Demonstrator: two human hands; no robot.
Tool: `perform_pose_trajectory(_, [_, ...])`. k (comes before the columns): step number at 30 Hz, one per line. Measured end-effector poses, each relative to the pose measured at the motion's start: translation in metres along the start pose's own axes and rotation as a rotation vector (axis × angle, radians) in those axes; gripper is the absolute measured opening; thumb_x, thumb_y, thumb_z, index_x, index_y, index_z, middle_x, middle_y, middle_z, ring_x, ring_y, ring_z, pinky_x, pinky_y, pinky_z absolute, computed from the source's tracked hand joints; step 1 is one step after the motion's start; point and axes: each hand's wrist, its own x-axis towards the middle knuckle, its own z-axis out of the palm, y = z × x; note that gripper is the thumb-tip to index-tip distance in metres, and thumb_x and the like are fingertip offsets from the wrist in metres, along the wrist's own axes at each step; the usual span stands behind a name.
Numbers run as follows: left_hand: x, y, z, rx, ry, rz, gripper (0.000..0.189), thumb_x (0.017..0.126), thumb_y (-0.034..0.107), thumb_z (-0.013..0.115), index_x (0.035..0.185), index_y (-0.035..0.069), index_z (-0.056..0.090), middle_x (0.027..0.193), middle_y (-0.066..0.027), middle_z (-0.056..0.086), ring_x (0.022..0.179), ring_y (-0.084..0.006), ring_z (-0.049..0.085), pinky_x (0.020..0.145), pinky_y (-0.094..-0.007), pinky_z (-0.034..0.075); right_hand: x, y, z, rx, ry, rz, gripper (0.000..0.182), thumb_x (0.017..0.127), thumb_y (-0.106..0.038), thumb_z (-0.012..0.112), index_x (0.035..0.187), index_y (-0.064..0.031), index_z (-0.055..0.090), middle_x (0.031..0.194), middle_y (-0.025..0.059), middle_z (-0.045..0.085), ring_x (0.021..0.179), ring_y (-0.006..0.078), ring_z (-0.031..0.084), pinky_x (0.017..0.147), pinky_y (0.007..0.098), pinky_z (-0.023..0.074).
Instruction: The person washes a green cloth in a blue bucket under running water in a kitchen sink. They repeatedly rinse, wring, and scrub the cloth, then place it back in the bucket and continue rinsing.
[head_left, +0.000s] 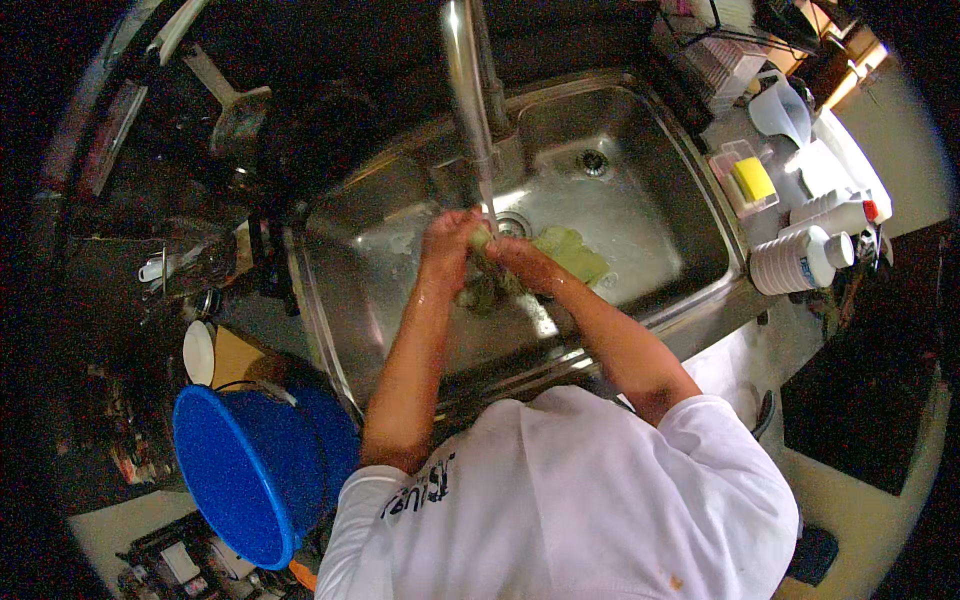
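Observation:
Both hands are together under the tap in a stainless-steel sink (645, 247). My left hand (450, 244) and my right hand (525, 262) are closed on a limp greenish piece (480, 292), which hangs below them. Whether it is cloth or leaf I cannot tell. Water (486, 193) runs from the metal faucet (466, 82) onto the fingers. Just right of my right hand, a flat yellow-green piece (571, 253) lies on the sink floor, beside the drain (514, 223). My fingertips are partly blurred.
On the right counter are a yellow sponge (753, 180) in a clear plastic tray (731, 169), a white bottle (791, 261) and a translucent jug (780, 112). A blue bucket (300, 442) stands at lower left. A pan (241, 127) is at upper left.

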Motion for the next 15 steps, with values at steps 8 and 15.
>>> perform_pose_trajectory(8, [0.005,-0.028,-0.035,-0.557,0.293,-0.33,0.03,0.076,0.032,0.06,0.088,0.005,0.052,0.08,-0.0071,0.055,0.075,-0.0184,0.054,0.062,-0.0308,0.045,-0.008,0.0,0.0,-0.66,0.287,-0.642,0.023,0.071,-0.011,0.062,0.09,-0.0032,0.054,0.083,0.0094,0.055,0.078,0.0217,0.052,0.069,0.0337,0.0414])
perform_pose_trajectory(15, [0.003,-0.115,-0.019,-0.729,-0.044,-0.437,0.037,0.077,0.035,0.057,0.096,0.005,0.05,0.086,-0.0073,0.054,0.08,-0.0182,0.053,0.064,-0.0305,0.044,-0.023,-0.083,0.072,-0.705,0.221,-0.454,0.023,0.066,-0.021,0.062,0.078,-0.0023,0.054,0.071,0.0115,0.051,0.068,0.0306,0.052,0.063,0.0378,0.0416])
